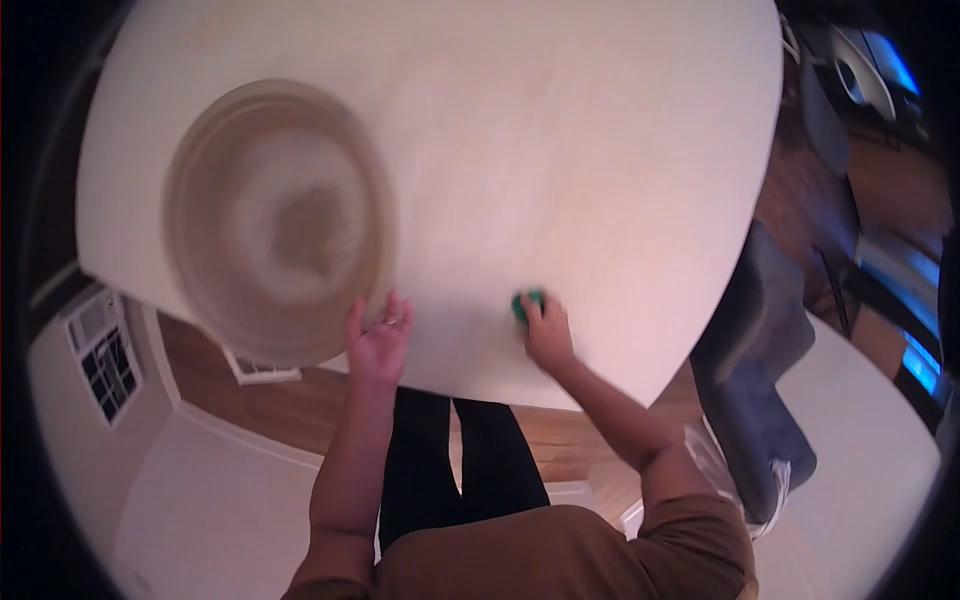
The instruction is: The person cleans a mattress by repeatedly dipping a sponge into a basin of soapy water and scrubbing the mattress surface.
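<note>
My right hand point(551, 335) is closed on a small green sponge point(527, 305), pressed to the white tabletop point(600, 130) near its front edge. Its outline is blurred, and the fingers cover part of it. My left hand point(380, 345) is turned palm up with the fingers apart, at the near right rim of a large round basin point(187, 270). I cannot tell whether the fingers touch the rim. Inside the basin is cloudy liquid with whitish foam point(265, 175) around a darker patch.
The basin takes up the left part of the table. A grey padded chair or sofa point(745, 370) stands to the right, past the table's edge. Farther right are a lit blue screen point(890, 62) and wooden floor point(890, 180). A white paned window or door point(108, 370) is at the left.
</note>
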Available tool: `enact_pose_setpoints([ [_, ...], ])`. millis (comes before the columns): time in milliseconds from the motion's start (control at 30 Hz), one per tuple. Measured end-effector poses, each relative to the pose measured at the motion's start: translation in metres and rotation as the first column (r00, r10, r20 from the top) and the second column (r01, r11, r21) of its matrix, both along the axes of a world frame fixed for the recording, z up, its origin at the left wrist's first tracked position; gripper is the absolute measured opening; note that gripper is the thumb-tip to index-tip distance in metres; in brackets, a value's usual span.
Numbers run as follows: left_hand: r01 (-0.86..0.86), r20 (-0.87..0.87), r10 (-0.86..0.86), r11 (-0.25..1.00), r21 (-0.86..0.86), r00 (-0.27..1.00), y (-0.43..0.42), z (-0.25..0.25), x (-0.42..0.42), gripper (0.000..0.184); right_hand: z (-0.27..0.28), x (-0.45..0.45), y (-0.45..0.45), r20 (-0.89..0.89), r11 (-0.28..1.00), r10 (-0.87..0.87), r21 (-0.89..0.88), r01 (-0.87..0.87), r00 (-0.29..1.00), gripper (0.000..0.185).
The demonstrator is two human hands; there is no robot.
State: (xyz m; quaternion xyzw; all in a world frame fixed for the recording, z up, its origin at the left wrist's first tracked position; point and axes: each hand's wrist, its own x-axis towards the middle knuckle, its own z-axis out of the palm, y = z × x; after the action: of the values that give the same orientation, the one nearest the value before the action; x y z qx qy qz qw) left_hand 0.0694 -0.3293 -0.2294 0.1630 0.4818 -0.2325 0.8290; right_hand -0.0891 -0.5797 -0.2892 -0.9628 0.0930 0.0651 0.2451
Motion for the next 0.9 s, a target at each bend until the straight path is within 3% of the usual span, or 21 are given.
enact_pose_setpoints([
  [33, 0.007, -0.001, -0.007, 0.999, 0.033, 1.0, -0.002, 0.002, 0.004, 0.033, 0.012, 0.012, 0.003, 0.018, 0.999, 0.035, 0.022, -0.036, 0.999, 0.055],
  [100, -0.01, 0.0, 0.01, 0.998, 0.066, 1.0, -0.004, 0.01, -0.001, 0.034, 0.06, 0.05, 0.0, -0.181, 0.951, -0.11, 0.267, 0.157, 0.977, 0.059],
  [133, 0.048, 0.04, -0.051, 0.996, 0.072, 0.998, -0.004, 0.01, -0.001, 0.036, 0.1, 0.105, -0.001, -0.114, 0.941, -0.101, 0.311, 0.132, 0.988, 0.059],
  [233, 0.114, 0.043, -0.118, 0.99, 0.089, 0.992, 0.0, 0.012, -0.004, 0.038, 0.154, 0.232, 0.054, 0.386, 0.861, 0.006, 0.467, -0.202, 0.922, 0.057],
  [300, 0.148, 0.012, -0.15, 0.984, 0.095, 0.989, 0.002, 0.015, -0.001, 0.038, 0.131, 0.279, 0.113, 0.397, 0.825, 0.256, 0.385, -0.413, 0.882, 0.05],
  [367, 0.153, 0.039, -0.157, 0.984, 0.09, 0.987, -0.003, 0.021, -0.002, 0.038, 0.092, 0.303, 0.158, 0.215, 0.856, 0.453, 0.165, -0.489, 0.865, 0.041],
  [400, 0.163, 0.049, -0.167, 0.983, 0.081, 0.985, -0.004, 0.022, -0.004, 0.038, 0.07, 0.309, 0.171, 0.216, 0.853, 0.459, 0.166, -0.495, 0.862, 0.041],
  [467, 0.169, 0.058, -0.173, 0.984, 0.061, 0.983, -0.003, 0.016, -0.006, 0.038, 0.039, 0.313, 0.187, 0.092, 0.876, 0.481, -0.001, -0.483, 0.872, 0.035],
  [567, 0.18, 0.06, -0.182, 0.983, 0.029, 0.981, 0.006, 0.016, 0.001, 0.039, 0.086, 0.32, 0.191, 0.21, 0.887, 0.433, 0.071, -0.456, 0.876, 0.035],
  [667, 0.198, 0.05, -0.198, 0.98, 0.006, 0.979, 0.008, 0.012, 0.0, 0.04, 0.101, 0.299, 0.183, 0.208, 0.871, 0.489, -0.066, -0.487, 0.847, 0.038],
  [767, 0.222, 0.05, -0.221, 0.975, -0.012, 0.974, 0.008, 0.012, 0.003, 0.042, 0.118, 0.292, 0.164, 0.293, 0.908, 0.412, -0.054, -0.415, 0.863, 0.042],
  [900, 0.242, 0.014, -0.241, 0.97, -0.015, 0.97, 0.01, 0.019, 0.005, 0.045, 0.127, 0.268, 0.132, 0.099, 0.919, 0.39, -0.101, -0.381, 0.916, 0.05],
])
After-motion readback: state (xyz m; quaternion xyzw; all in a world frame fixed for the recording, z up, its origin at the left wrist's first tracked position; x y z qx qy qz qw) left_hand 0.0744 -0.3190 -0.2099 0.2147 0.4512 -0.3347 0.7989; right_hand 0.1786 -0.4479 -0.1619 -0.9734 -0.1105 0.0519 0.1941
